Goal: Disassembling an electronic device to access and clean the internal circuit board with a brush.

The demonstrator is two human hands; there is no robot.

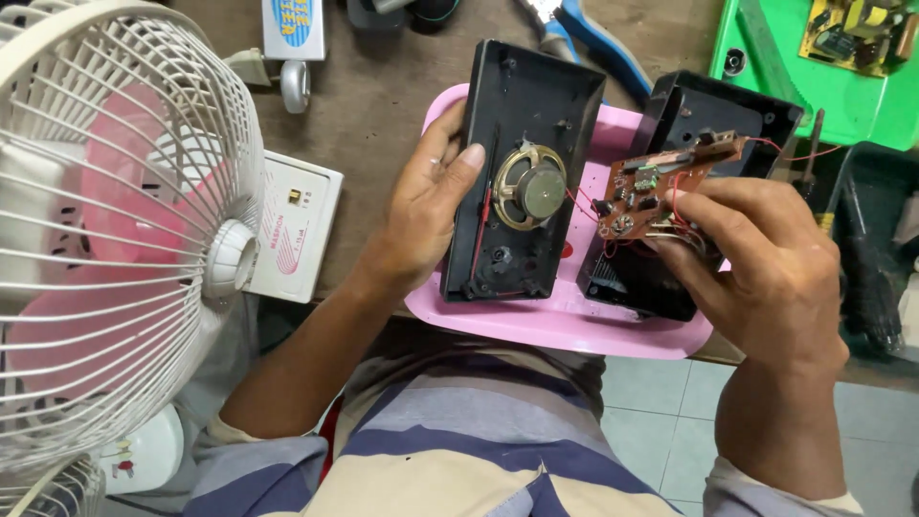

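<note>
My left hand [429,201] grips the left edge of a black plastic case half [522,115] that carries a round speaker [529,187] inside. My right hand [766,254] holds a small brown circuit board [661,182] with red wires running to the speaker. Behind the board lies the other black case half [708,115]. Both case halves rest over a pink tray [565,330].
A white table fan [115,230] with pink blades stands close at the left. A white box-shaped device [302,225] lies beside it on the brown table. A green tray [814,86] with another circuit board sits at the top right, a dark bin [876,249] below it.
</note>
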